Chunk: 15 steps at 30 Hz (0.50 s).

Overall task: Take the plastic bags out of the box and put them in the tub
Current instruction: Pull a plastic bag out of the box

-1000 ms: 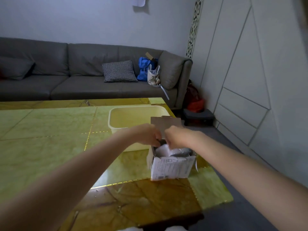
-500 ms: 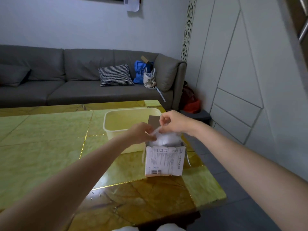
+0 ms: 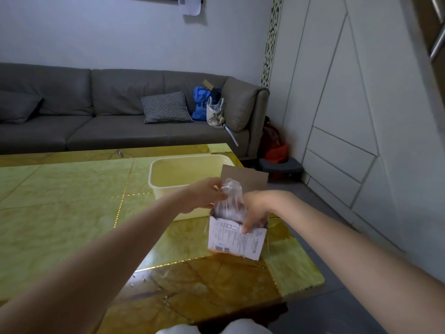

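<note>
A small cardboard box [image 3: 237, 241] with a printed white label stands near the table's right edge, its brown flap raised behind. A clear plastic bag [image 3: 230, 198] sticks up out of its open top. My left hand [image 3: 207, 195] pinches the bag's upper left edge. My right hand [image 3: 255, 208] grips the box's front rim, thumb on the label. The pale yellow tub [image 3: 168, 186] stands just behind and left of the box; I see nothing inside it.
The yellow-green stone table [image 3: 72, 213] reaches far to the left; its right edge drops off just beyond the box. A grey sofa [image 3: 108, 116] with a checked cushion and bags stands behind. White cabinet panels line the right wall.
My right hand has let go of the bag and dropped down to hold the box's front rim. My left hand has lifted the bag higher out of the box.
</note>
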Tool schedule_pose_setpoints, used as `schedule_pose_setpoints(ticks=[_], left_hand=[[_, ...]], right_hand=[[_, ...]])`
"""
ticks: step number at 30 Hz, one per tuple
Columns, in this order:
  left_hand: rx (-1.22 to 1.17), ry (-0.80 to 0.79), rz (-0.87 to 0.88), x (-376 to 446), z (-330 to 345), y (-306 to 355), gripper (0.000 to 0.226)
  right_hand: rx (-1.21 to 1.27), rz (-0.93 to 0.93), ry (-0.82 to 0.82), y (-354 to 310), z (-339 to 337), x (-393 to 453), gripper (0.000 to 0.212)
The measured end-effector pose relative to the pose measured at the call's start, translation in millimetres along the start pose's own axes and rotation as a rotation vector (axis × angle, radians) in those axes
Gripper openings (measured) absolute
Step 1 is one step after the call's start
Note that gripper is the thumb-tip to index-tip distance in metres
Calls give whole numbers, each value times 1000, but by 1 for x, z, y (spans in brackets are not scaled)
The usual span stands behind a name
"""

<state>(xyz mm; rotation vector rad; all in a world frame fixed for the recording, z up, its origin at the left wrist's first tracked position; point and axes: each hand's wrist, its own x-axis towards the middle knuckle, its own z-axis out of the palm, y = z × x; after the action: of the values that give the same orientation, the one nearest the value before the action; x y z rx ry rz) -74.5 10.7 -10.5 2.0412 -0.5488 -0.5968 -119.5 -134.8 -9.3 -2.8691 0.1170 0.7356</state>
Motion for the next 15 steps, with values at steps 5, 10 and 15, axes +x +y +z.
schedule_pose_setpoints(ticks=[5,10,15], left_hand=[[69,107,75,18,21,5,12],[-73,343,152,26,15,7,23],[-264,348,261,13,-18,9,18]], right_hand=[[-72,86,69,12,1,-3,41],[-57,70,83,18,-3,-5,46],[149,-77,52,17,-31,-13,87]])
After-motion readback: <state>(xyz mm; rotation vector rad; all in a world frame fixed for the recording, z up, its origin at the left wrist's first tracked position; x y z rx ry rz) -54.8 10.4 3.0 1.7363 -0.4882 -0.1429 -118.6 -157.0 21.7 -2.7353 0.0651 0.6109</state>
